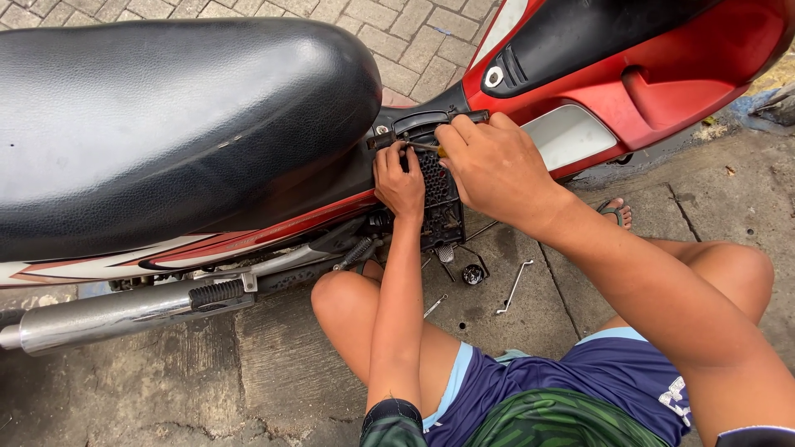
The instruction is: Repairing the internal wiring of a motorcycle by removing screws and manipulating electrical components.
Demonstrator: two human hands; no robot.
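I crouch beside a red motorcycle (662, 74) with a black seat (166, 116). My right hand (497, 165) grips a screwdriver (418, 146) with a yellowish handle, its shaft pointing left at the frame just below the seat's front. My left hand (399, 180) rests against the black perforated side panel (436, 199), fingers curled at the screwdriver's tip. The tip itself is hidden by my fingers.
A chrome exhaust pipe (108, 314) runs along the lower left with a black footpeg (217, 292) above it. On the concrete between my knees lie a thin metal wrench (513, 287), a small round black part (473, 274) and a small metal piece (436, 305). Paving bricks lie beyond the bike.
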